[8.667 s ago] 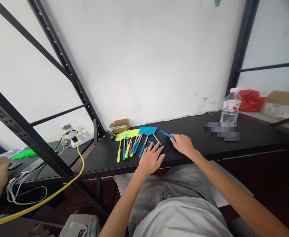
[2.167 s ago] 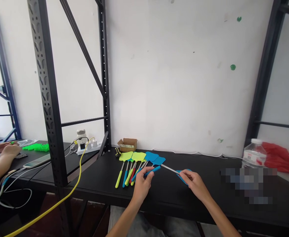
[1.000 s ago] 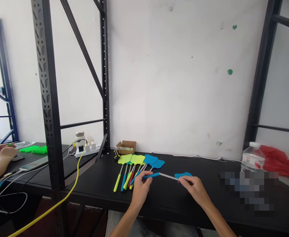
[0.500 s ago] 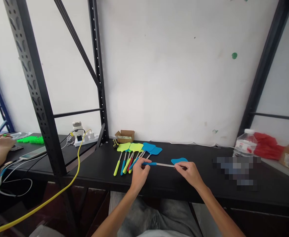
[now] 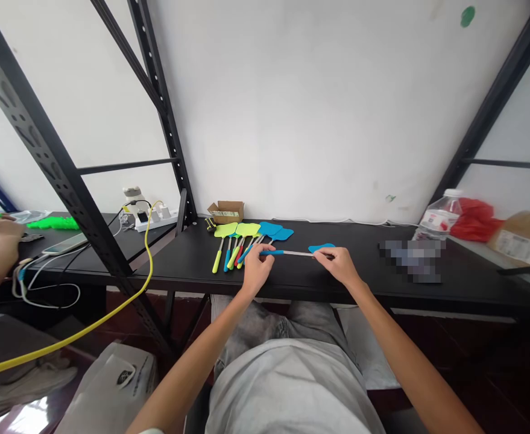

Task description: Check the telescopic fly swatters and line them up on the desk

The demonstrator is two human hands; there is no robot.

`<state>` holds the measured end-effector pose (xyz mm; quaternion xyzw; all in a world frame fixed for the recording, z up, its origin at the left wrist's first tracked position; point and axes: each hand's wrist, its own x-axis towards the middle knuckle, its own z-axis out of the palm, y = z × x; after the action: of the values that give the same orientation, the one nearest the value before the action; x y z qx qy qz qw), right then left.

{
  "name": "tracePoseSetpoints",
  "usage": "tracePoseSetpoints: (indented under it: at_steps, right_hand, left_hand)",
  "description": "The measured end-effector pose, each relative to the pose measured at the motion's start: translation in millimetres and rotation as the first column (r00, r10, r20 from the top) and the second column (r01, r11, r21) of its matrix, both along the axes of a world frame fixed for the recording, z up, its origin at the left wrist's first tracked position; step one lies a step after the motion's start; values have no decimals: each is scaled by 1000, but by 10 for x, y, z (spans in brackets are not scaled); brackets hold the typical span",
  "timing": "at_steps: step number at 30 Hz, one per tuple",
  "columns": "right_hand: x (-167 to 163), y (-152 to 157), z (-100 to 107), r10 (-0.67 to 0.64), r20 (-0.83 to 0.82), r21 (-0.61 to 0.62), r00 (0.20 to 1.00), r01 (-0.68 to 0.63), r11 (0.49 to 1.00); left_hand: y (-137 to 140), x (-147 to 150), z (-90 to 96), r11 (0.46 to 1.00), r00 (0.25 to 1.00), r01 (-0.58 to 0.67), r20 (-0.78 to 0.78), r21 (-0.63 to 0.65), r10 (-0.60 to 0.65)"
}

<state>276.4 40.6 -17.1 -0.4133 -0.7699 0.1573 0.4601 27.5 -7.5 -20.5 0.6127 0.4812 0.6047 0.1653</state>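
A blue fly swatter with a metal shaft (image 5: 297, 254) lies level across both my hands, above the front part of the black table. My left hand (image 5: 256, 266) is closed around its blue handle. With fingers pinched, my right hand (image 5: 340, 265) grips the shaft close to the blue head, which partly shows behind the fingers. Just beyond my left hand, several more fly swatters lie side by side: some have yellow-green heads (image 5: 249, 229), others blue heads (image 5: 283, 234). Their yellow-green, blue and red handles point toward me, a few partly covered by my left hand.
A small open cardboard box (image 5: 227, 211) and a tape measure (image 5: 210, 225) stand behind the swatters. At right are a plastic bottle (image 5: 440, 216), a red bag (image 5: 475, 220) and a blurred patch. A yellow cable (image 5: 143, 283) crosses at left, near a shelf post and another person's hand (image 5: 2, 232).
The camera view has tilted downward, so more of my lap and shirt shows. Both hands keep their hold on the same blue swatter, with almost no shift between them.
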Motion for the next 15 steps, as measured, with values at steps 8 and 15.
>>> tracePoseSetpoints:
  at_steps: [8, 15]
  right_hand:
    - [-31, -28, -2, 15, 87, 16, 996, -17, 1000]
    - [-39, -55, 4, 50, 132, 62, 990, -59, 996]
  left_hand:
    - [-42, 76, -35, 999, 978, 53, -204, 8, -51]
    - [-79, 115, -43, 997, 933, 64, -358, 33, -48]
